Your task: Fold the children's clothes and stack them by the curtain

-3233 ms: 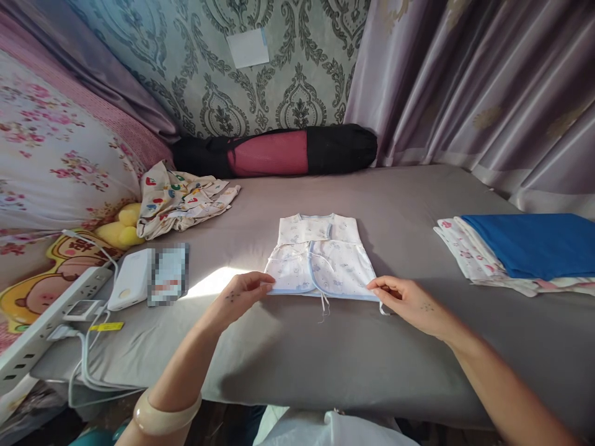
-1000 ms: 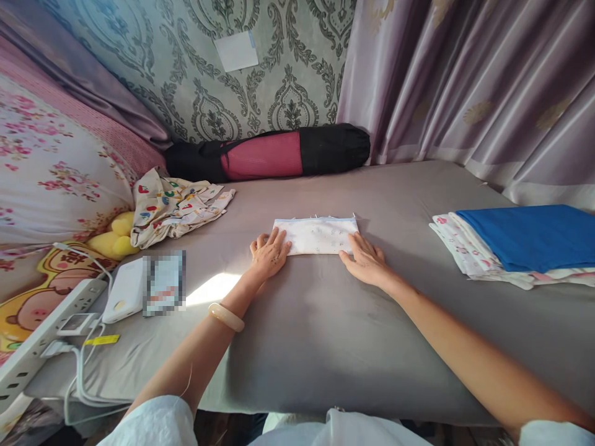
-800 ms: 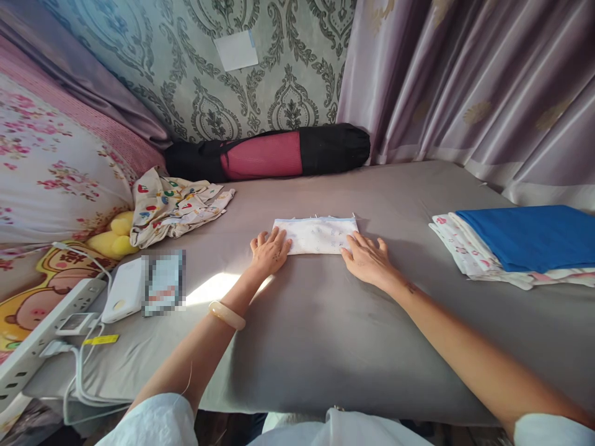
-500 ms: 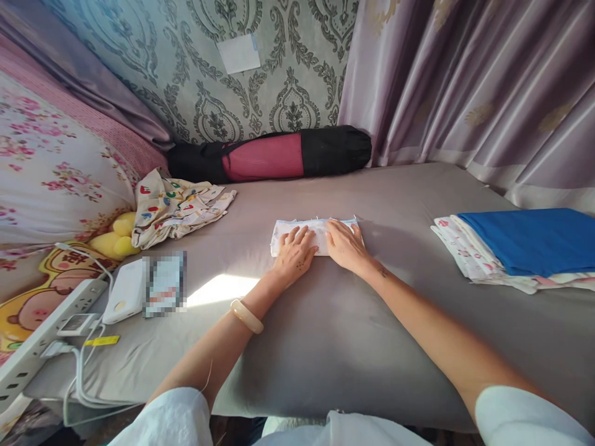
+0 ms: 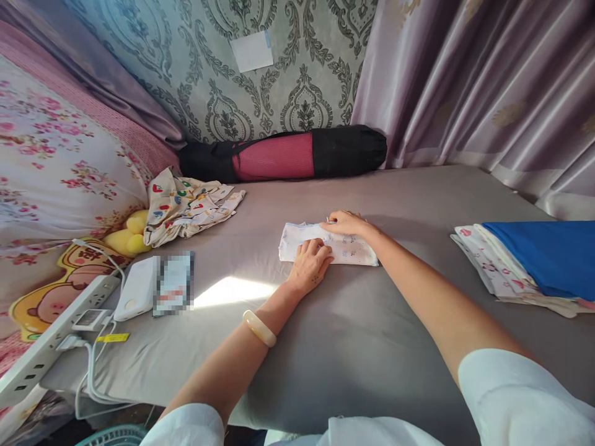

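A small white cloth with a faint print (image 5: 295, 234), folded into a flat oblong, lies on the grey bed sheet. On its near edge rests my left hand (image 5: 310, 265), fingers bent and their tips pressing on the fabric; a pale bangle circles that wrist. My right hand (image 5: 348, 224) is at the far edge of the cloth, its thumb on the near side and its fingers curled over the edge, partly hidden from me.
Folded fabrics with a blue cloth (image 5: 543, 257) on top lie at right. At left are a crumpled patterned garment (image 5: 186, 207), a white power bank (image 5: 137, 288), a blurred-out item (image 5: 173, 284) and a power strip (image 5: 69, 334) with cables. A black-and-pink rolled bag (image 5: 279, 156) lies along the wall.
My right hand has moved from lying flat on the cloth to its far edge, fingers curling over it. My left hand has slid to the near edge. The view has shifted slightly left.
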Demonstrator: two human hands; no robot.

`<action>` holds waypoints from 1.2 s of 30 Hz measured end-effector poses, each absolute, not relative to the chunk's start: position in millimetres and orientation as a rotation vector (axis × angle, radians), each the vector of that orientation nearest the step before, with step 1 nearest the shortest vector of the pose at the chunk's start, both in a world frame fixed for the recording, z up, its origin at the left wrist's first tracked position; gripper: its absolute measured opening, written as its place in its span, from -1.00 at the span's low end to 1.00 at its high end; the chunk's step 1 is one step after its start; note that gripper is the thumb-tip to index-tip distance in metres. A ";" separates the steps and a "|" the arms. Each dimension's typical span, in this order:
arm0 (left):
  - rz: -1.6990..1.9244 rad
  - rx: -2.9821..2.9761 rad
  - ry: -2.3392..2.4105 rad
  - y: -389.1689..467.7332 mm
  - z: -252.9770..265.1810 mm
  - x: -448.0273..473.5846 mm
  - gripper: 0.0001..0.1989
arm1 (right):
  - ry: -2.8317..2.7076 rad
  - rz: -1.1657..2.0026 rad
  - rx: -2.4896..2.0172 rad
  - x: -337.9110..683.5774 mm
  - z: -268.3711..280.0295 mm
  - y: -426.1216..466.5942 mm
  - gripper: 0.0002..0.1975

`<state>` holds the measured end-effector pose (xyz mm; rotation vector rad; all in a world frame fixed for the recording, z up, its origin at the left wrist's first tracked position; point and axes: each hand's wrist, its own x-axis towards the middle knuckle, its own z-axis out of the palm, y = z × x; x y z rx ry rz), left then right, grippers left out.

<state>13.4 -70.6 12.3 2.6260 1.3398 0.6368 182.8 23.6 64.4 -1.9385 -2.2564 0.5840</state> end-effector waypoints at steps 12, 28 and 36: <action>0.640 2.610 1.348 -70.6 12.6 15.0 -0.74 | -1.978 1.082 -1.280 199.6 32.1 33.7 -0.74; 0.522 2.542 1.689 -64.6 11.4 24.1 -0.47 | -2.256 0.131 -1.649 183.6 30.0 -40.5 -0.52; 0.494 2.652 1.573 -42.0 22.7 19.4 -0.54 | -2.385 0.179 -1.633 173.9 24.1 -64.0 -0.43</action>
